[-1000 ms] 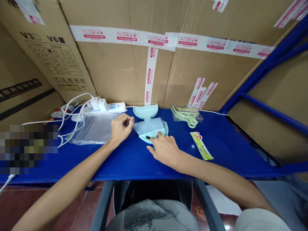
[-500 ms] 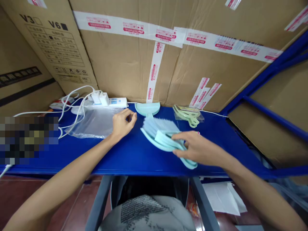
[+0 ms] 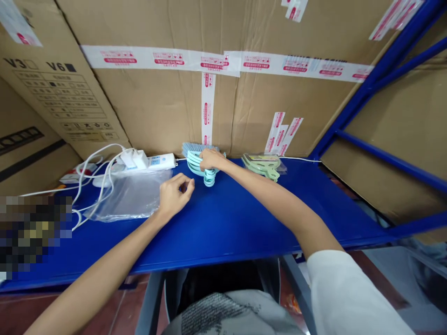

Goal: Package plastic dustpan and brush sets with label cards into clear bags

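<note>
My right hand (image 3: 211, 159) reaches to the back of the blue table and is closed on a mint-coloured dustpan and brush set (image 3: 194, 160). Its pale blue bristles (image 3: 195, 147) face the cardboard, and several mint handles (image 3: 209, 178) point toward me, bunched together below the hand. My fingertips are partly hidden behind the wrist and the set. My left hand (image 3: 174, 191) rests on the table with fingers curled and thumb near the forefinger, nothing visible in it. Beside it lies a stack of clear plastic bags (image 3: 134, 195).
Green dustpan and brush sets in clear wrap (image 3: 261, 166) lie to the right at the back. A white power strip (image 3: 160, 161) with plugs and looping white cables (image 3: 81, 179) sits at the left. Cardboard (image 3: 167, 107) walls the back; a blue metal frame (image 3: 370, 86) stands right.
My right hand has carried the mint set away from me and leftward, onto the mint dustpan by the cardboard. My left hand stays curled beside the bags. The view has shifted.
</note>
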{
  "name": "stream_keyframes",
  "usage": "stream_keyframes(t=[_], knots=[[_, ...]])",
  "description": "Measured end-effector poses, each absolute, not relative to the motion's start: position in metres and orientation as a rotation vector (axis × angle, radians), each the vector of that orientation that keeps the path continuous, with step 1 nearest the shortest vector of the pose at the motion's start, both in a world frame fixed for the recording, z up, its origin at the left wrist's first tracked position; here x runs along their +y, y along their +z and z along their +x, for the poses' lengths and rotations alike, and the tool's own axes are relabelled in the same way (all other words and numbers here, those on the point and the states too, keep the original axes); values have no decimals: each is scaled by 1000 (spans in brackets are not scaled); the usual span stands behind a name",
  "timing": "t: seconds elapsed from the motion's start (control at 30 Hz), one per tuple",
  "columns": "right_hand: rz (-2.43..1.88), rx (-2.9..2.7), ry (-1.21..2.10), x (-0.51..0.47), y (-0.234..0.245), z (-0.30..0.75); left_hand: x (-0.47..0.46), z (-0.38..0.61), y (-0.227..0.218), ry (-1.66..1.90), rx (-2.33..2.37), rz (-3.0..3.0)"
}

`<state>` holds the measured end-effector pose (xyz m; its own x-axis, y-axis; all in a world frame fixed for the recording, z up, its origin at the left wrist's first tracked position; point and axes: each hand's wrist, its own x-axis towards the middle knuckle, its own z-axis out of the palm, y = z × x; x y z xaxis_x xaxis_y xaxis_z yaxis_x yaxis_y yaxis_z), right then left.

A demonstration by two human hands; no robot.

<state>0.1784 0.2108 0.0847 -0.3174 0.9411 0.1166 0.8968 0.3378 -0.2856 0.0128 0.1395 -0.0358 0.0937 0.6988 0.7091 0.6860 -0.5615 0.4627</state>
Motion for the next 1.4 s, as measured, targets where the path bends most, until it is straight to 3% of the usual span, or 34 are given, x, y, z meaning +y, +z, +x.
stream_keyframes(t=[0.3, 0.5, 0.67, 1.0, 1.4], knots=[[-1703, -2343, 104, 145, 114, 269, 126, 25, -22, 1327, 1516, 2426], [-1947, -2310, 88, 116, 82, 320, 152, 70, -2, 805, 1788, 2706], [-1969, -2333, 132, 148, 54, 294, 172, 91, -16, 447, 1764, 2736], [-2027, -2460, 212, 184, 27, 250, 157, 50, -46, 540, 1835, 2807], [-2150, -2505, 187, 201, 28, 251, 153, 61, -47, 492, 1904, 2945]])
